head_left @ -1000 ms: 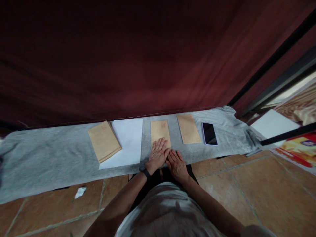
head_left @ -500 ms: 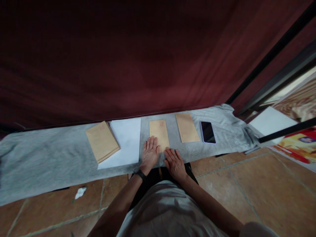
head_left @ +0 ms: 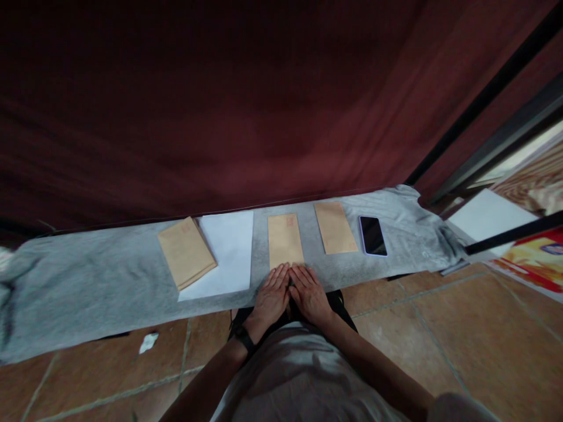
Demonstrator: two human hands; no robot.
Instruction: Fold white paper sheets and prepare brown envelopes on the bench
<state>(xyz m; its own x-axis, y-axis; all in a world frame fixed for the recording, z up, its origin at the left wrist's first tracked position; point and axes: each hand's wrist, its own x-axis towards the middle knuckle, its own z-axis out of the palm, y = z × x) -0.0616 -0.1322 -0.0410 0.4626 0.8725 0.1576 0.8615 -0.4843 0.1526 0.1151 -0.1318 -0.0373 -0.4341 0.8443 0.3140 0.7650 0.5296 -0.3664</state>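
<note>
A brown paper envelope [head_left: 285, 239] with a small reddish print near its top lies in front of me on the grey cloth. My left hand [head_left: 273, 293] rests flat with fingers stretched over the envelope's near edge; a dark band is on its wrist. Close beside it, my right hand [head_left: 309, 293] lies flat too, its fingertips at the same edge. Neither hand grasps anything. To the right sits another brown envelope [head_left: 336, 228]. On the left, a small stack of brown envelopes [head_left: 187, 252] overlaps white paper [head_left: 235, 252].
A phone [head_left: 373, 236] with a dark screen lies right of the envelopes. The grey cloth [head_left: 88, 281] covers a long narrow surface against a dark red curtain [head_left: 264, 117]. A black pole [head_left: 484, 99] slants at the right. A white scrap [head_left: 148, 342] is on the tiled floor.
My left hand has slid from the middle of the envelope down to its near edge. My right hand has shifted slightly left, so the two hands now lie together.
</note>
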